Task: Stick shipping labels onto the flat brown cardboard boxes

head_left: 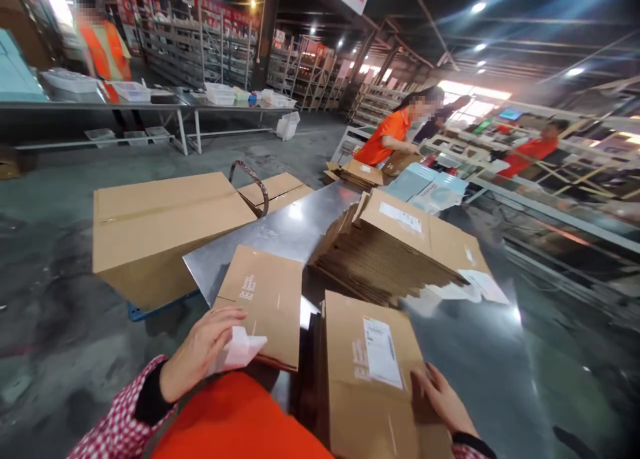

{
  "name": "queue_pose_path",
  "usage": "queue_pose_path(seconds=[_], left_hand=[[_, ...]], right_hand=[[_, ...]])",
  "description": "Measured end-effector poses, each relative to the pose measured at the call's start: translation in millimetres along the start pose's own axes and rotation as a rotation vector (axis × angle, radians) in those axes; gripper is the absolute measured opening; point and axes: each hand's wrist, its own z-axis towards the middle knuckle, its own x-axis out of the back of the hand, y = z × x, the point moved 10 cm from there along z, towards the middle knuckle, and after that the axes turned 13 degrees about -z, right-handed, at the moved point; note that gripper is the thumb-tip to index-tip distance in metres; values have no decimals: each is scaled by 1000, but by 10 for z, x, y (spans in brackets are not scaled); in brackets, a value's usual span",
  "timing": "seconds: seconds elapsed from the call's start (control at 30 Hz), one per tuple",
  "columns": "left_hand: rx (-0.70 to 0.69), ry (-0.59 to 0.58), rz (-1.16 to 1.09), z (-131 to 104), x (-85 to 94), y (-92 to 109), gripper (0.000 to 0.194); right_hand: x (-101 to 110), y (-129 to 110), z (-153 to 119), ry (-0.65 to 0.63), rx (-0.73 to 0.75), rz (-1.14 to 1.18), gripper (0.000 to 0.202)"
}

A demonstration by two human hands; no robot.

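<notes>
My left hand (207, 346) is closed with a crumpled white slip of paper (244, 347) under its fingers. Its fingertips rest at the left edge of a flat brown cardboard box (273, 292) with white printing. On the right, a folded-flat cardboard carton (345, 352) bearing a white label (383, 352) tops a stack. My right hand (443, 396) pinches this carton's right edge, the thumb on top and the other fingers partly hidden. Both cartons lie on a shiny metal table (480, 339) close to my body.
A tall stack of flattened cartons (425, 232) stands farther back on the table, light-blue boxes (425, 186) behind it. Left of the table, a large closed box (170, 212) sits on a blue base (135, 311). Several people work beyond, one in an orange shirt (385, 139) nearby.
</notes>
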Motion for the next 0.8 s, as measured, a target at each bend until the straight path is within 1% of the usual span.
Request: queue_pose_path(seconds=[0.03, 0.07, 0.1, 0.13, 0.17, 0.2, 0.23, 0.27, 0.3, 0.33, 0.37, 0.4, 0.43, 0.47, 0.5, 0.53, 0.57, 0.63, 0.67, 0.7, 0.77, 0.8], left_hand=[[-26, 10, 3, 13, 20, 77, 31], [-48, 13, 8, 28, 21, 147, 31], [-75, 13, 16, 46, 11, 219, 30], [-103, 11, 27, 66, -2, 291, 30], [-129, 5, 41, 88, -13, 358, 29], [-158, 3, 59, 110, -10, 422, 29], [-184, 3, 82, 129, 11, 473, 29], [-200, 15, 109, 145, 60, 505, 29], [-200, 37, 142, 153, 138, 509, 30], [-181, 66, 184, 151, 237, 485, 31], [-144, 117, 237, 133, 366, 441, 32], [-90, 183, 292, 91, 513, 385, 32], [-29, 248, 335, 28, 648, 329, 33], [24, 291, 354, -48, 741, 287, 35], [67, 300, 344, -120, 769, 257, 37], [100, 265, 310, -177, 721, 236, 41], [124, 195, 255, -214, 602, 222, 45], [194, 54, 163, -258, 298, 167, 51], [247, 51, 133, -271, 203, 113, 47], [311, 92, 113, -283, 159, 37, 39], [430, 213, 76, -322, 153, -132, 22], [474, 259, 63, -346, 163, -205, 15]], right_hand=[[-51, -68, -104, -28, 1, -35, 46], [-180, -263, -280, -79, 55, -18, 56], [-377, -578, -531, -156, 165, 68, 67], [-629, -974, -859, -282, 298, 225, 73], [-949, -1453, -1304, -514, 485, 366, 75], [-1190, -1892, -1769, -706, 644, 491, 76], [-1379, -2264, -2210, -865, 777, 566, 79], [-1557, -2550, -2613, -1020, 873, 576, 75], [-1695, -2757, -2928, -1148, 911, 589, 61], [-1794, -2903, -3158, -1245, 909, 605, 48], [-1856, -2999, -3311, -1308, 882, 625, 36], [-1884, -3060, -3390, -1336, 840, 658, 30], [-1889, -3094, -3419, -1337, 803, 691, 27], [-1883, -3112, -3417, -1319, 783, 713, 26], [-1880, -3117, -3400, -1295, 780, 722, 25], [-1890, -3114, -3379, -1270, 791, 714, 25], [-1917, -3105, -3352, -1237, 814, 693, 25], [-2022, -3075, -3296, -1154, 885, 623, 28], [-2092, -3054, -3261, -1107, 920, 591, 30], [-2169, -3031, -3222, -1062, 950, 564, 31], [-2323, -2986, -3142, -1007, 980, 519, 35], [-2364, -2976, -3083, -969, 978, 513, 35]])
